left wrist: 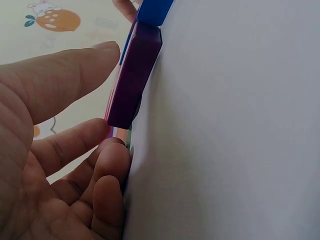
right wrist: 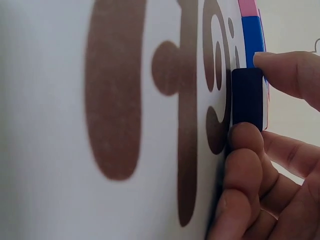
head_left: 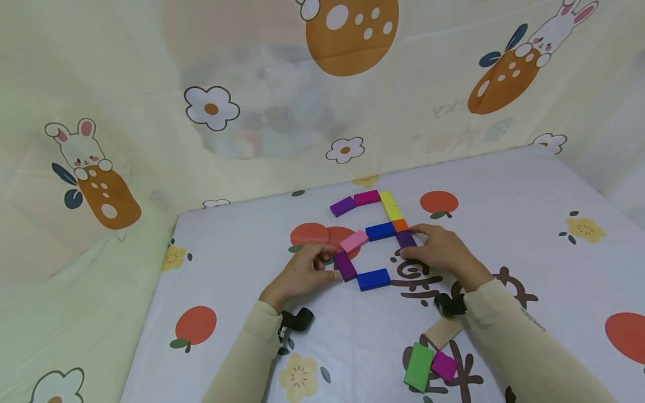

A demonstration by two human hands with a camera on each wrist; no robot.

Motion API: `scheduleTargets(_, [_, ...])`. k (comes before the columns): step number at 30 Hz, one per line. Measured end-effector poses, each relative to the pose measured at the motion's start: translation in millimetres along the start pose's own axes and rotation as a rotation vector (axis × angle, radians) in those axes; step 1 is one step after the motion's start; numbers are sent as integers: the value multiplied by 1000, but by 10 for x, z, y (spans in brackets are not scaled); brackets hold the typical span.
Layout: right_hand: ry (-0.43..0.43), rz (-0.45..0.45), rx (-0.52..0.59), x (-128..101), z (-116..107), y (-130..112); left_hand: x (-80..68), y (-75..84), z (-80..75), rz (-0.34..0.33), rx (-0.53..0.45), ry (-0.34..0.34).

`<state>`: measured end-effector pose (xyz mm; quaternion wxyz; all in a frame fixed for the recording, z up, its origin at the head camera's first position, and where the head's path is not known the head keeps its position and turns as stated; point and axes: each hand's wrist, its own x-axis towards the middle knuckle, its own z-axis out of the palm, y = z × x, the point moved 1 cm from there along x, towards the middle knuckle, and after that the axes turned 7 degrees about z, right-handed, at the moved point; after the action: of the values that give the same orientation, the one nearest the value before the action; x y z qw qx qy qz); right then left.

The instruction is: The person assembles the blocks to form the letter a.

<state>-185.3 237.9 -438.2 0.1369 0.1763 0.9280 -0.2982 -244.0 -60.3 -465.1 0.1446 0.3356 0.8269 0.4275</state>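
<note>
Several colored blocks lie flat in a bent line on the cloth. My left hand is beside a purple block; its index fingertip touches one end, and its thumb lies along the near side, loosely apart in the left wrist view. A dark purple block sits between the thumb and index finger of my right hand, which pinches it by its ends. Between the hands lie a pink block, a blue block and, lower, another blue block. An orange block adjoins the dark purple one.
Farther back lie a yellow block, a magenta block and a violet block. Near the right forearm are a green block, a small magenta block and a plain wooden block. A printed curtain hangs behind the table.
</note>
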Motion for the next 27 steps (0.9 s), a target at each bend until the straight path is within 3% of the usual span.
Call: scheduleTargets(27, [8,-13,-11,28,13,26,-9,38,6,-16,17,1])
